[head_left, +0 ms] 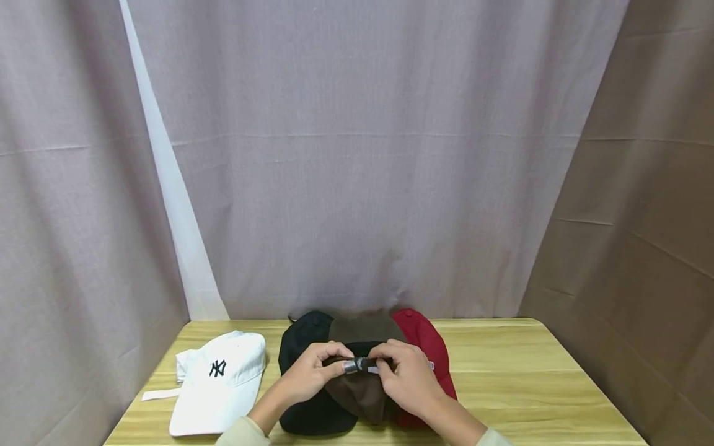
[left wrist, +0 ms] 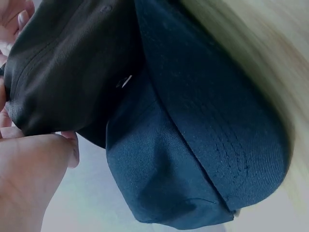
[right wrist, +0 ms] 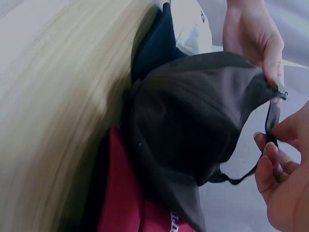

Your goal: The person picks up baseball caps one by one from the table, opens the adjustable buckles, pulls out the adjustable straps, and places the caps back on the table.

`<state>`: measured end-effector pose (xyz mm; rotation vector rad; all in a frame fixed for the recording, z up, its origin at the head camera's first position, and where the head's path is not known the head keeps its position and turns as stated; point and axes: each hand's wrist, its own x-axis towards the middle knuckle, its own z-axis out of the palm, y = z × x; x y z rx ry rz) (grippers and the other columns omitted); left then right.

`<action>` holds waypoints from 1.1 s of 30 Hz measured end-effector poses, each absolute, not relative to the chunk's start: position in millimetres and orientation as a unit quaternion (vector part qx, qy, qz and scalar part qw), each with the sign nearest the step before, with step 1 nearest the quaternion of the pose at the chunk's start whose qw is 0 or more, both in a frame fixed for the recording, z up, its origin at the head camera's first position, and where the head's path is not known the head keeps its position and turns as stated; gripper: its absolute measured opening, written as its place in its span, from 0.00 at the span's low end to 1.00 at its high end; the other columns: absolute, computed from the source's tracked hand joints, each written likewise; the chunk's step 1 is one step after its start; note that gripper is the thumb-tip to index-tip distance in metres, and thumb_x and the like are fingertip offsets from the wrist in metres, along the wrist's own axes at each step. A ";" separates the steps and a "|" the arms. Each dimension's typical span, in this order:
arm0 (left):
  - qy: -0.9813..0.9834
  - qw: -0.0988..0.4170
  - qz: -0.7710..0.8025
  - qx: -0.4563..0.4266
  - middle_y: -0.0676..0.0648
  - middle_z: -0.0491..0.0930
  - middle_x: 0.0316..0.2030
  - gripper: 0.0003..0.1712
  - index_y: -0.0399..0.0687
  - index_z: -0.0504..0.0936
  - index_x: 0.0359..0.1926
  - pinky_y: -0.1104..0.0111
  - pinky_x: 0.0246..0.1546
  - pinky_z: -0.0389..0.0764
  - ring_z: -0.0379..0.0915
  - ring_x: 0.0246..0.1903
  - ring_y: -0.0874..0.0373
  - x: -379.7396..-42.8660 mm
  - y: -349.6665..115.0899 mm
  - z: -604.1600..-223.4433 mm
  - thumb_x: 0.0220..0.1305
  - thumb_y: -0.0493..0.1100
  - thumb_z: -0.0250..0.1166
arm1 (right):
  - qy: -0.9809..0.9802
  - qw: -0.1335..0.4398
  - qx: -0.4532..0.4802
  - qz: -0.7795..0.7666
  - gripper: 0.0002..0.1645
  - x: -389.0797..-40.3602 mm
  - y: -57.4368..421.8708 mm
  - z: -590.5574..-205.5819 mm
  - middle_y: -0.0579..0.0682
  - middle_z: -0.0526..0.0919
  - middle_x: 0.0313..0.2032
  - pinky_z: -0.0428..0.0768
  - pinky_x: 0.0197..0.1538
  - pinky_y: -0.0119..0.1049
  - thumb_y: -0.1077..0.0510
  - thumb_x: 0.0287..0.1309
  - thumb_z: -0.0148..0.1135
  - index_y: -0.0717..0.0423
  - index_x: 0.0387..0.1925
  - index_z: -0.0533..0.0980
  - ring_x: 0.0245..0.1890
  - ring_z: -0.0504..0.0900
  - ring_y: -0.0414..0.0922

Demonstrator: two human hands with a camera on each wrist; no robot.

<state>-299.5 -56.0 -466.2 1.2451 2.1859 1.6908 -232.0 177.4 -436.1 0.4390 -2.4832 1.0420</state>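
Note:
A dark brown cap (head_left: 359, 396) is held up in the middle with its back strap towards me. My left hand (head_left: 309, 371) pinches the metal buckle (head_left: 351, 366) at one side of the cap's back opening. My right hand (head_left: 409, 381) pinches the dark strap (right wrist: 273, 117) between thumb and fingers; the strap forms a loop in the right wrist view. A black cap (head_left: 315, 415) lies just left of the brown one, partly under it. On its right side is a red cap (head_left: 429, 347), partly hidden by the right hand.
A white cap (head_left: 217, 396) with a black NY emblem lies on the left of the wooden table (head_left: 519, 378), its loose strap sticking out. Grey curtains (head_left: 357, 186) hang behind the table, and a brown cloth (head_left: 630, 260) hangs on the right.

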 end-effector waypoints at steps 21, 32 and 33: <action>0.703 0.036 0.574 0.419 0.29 0.84 0.45 0.09 0.32 0.86 0.50 0.73 0.52 0.79 0.76 0.45 0.74 -302.3 -53.0 -470.1 0.76 0.33 0.62 | -0.882 0.304 0.349 -0.089 0.35 -313.5 287.5 -445.4 0.48 0.82 0.43 0.76 0.46 0.41 0.67 0.47 0.73 0.42 0.60 0.86 0.40 0.75 0.47; 0.688 0.044 0.588 0.423 0.25 0.82 0.45 0.10 0.30 0.85 0.50 0.74 0.50 0.80 0.77 0.44 0.72 -303.2 -55.7 -473.6 0.76 0.34 0.62 | -0.818 0.306 0.428 -0.231 0.25 -333.4 280.0 -450.1 0.44 0.82 0.40 0.78 0.51 0.38 0.59 0.62 0.71 0.33 0.58 0.86 0.43 0.76 0.45; 0.687 0.043 0.589 0.423 0.25 0.82 0.45 0.10 0.31 0.85 0.50 0.74 0.49 0.80 0.77 0.43 0.72 -302.8 -55.9 -473.5 0.76 0.33 0.61 | -0.814 0.308 0.433 -0.235 0.25 -333.9 280.1 -450.9 0.44 0.82 0.40 0.80 0.52 0.38 0.59 0.62 0.71 0.33 0.58 0.86 0.43 0.77 0.45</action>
